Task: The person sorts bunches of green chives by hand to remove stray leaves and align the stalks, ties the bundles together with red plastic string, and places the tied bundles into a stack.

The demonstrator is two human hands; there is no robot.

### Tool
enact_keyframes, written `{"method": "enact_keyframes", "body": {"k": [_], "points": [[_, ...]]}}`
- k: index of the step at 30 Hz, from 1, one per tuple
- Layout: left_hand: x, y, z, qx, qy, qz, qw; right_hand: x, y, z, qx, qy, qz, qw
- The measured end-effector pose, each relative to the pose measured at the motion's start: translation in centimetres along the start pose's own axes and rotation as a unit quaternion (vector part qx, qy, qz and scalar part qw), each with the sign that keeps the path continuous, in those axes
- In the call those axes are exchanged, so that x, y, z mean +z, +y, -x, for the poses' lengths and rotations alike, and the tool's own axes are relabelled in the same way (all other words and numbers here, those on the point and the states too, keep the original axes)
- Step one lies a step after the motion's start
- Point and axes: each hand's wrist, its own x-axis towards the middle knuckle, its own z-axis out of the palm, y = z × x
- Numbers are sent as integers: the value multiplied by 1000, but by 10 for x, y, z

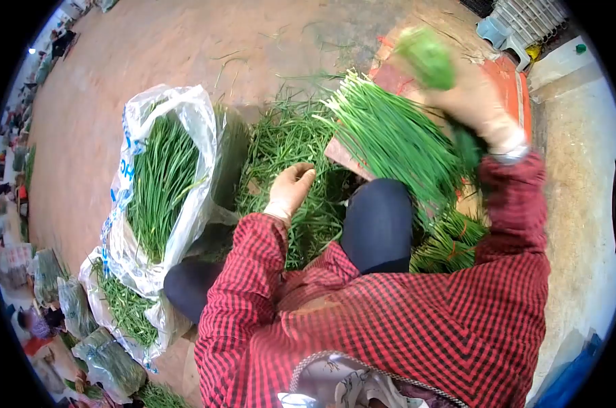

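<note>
My right hand (472,98), smeared by motion, is closed around a bunch of green chives (427,58) at the upper right. The pale cut end of that bunch points up and left, and darker leaves hang below the wrist. Below and left of it lies a large pile of chives (396,132), white ends toward the far side. My left hand (292,187) hovers over a heap of loose green trimmings (281,139), fingers curled in against the thumb. Whatever may be between those fingers is too small to make out. Tied bunches (451,245) rest beside my right knee.
An open plastic bag (209,136) of chives stands on the left, with another bag of greens (128,306) nearer me. Several filled bags (107,360) line the lower left. A wall (580,204) runs along the right; a blue bucket (493,30) stands beyond.
</note>
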Motion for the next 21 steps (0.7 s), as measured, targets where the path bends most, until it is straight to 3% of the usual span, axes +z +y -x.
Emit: {"method": "enact_keyframes", "body": {"k": [2, 4, 6, 8, 10, 12, 14, 15, 19, 21], "points": [[10, 24, -15, 37, 14, -145, 989, 69, 9, -28, -19, -50, 53, 997], [21, 43, -33, 60, 26, -271, 960, 118, -13, -44, 88, -163, 157, 970], [36, 31, -59, 110, 65, -307, 943, 182, -1, -41, 45, -60, 187, 980], [52, 18, -74, 131, 59, -268, 953, 194, 12, -41, 65, -55, 160, 984], [61, 32, -73, 199, 93, -243, 945, 189, 21, -41, 43, -74, 85, 993], [65, 62, -69, 287, 83, -267, 916, 180, 34, -41, 31, -65, 100, 992], [81, 68, -68, 293, 105, -281, 908, 169, 54, -48, 25, -140, -112, 984], [81, 69, -70, 246, 50, -293, 923, 170, 63, -45, 21, -66, -234, 970], [83, 79, -74, 175, 13, -329, 928, 150, 101, -67, 114, -100, -318, 936], [86, 87, -70, 153, -11, -361, 920, 187, 147, -75, 182, -6, -247, 952]]}}
